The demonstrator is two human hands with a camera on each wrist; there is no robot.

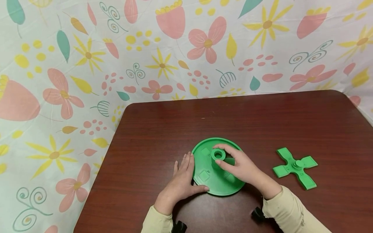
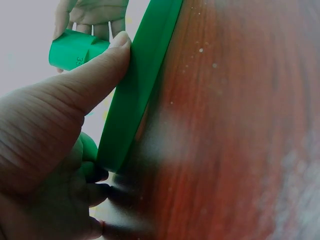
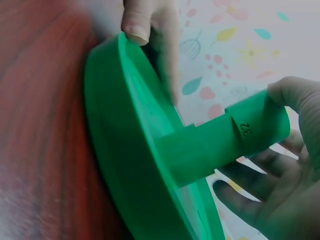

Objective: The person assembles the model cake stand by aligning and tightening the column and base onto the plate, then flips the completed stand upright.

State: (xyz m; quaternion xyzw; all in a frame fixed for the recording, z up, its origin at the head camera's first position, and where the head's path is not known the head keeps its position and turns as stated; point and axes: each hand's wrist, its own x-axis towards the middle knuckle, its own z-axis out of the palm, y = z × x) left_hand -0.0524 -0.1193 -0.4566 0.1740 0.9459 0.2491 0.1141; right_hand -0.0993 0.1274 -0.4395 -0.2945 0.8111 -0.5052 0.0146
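Note:
A round green disc [image 1: 215,181] lies flat on the brown table [image 1: 163,129], with a hollow green post [image 1: 217,154] standing at its centre. My left hand [image 1: 194,173] holds the disc's left rim: the thumb presses the near edge and the fingers lie along the side. In the left wrist view the thumb [image 2: 100,65] sits on the disc rim [image 2: 140,85]. My right hand [image 1: 230,160] grips the post between thumb and fingers. The right wrist view shows the post [image 3: 235,135], marked with a number, rising from the disc [image 3: 125,150].
A green cross-shaped piece [image 1: 294,166] with a central knob lies on the table to the right of the disc. A flowered cloth [image 1: 186,48] hangs behind and to the left of the table. The table's left edge runs diagonally beside my left arm.

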